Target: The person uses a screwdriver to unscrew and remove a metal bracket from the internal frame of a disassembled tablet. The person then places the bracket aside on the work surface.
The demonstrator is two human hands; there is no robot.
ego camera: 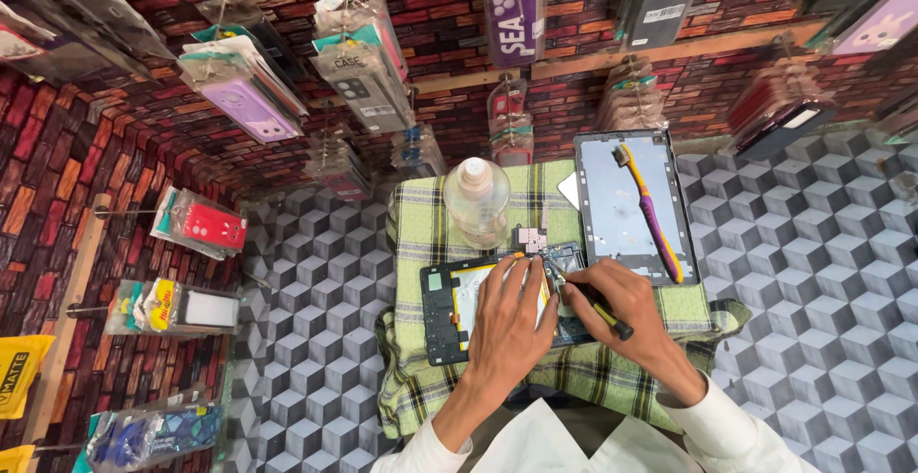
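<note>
An opened tablet [442,310] with its dark frame and pale battery exposed lies on a green plaid cloth [421,234]. My left hand [512,315] rests flat on the tablet's inside, fingers pointing away from me. My right hand [622,310] grips a thin black and yellow tool [604,313], its metal tip touching the tablet's upper right area near a small circuit board [531,240]. The tablet's lower right part is hidden under my hands.
A clear plastic bottle [476,198] stands behind the tablet. The tablet's grey back cover [612,215] lies at right with a purple and yellow toothbrush [650,215] on it. Packaged phone cases [244,86] hang on brick-pattern walls. The surface around has a grey cube pattern [813,263].
</note>
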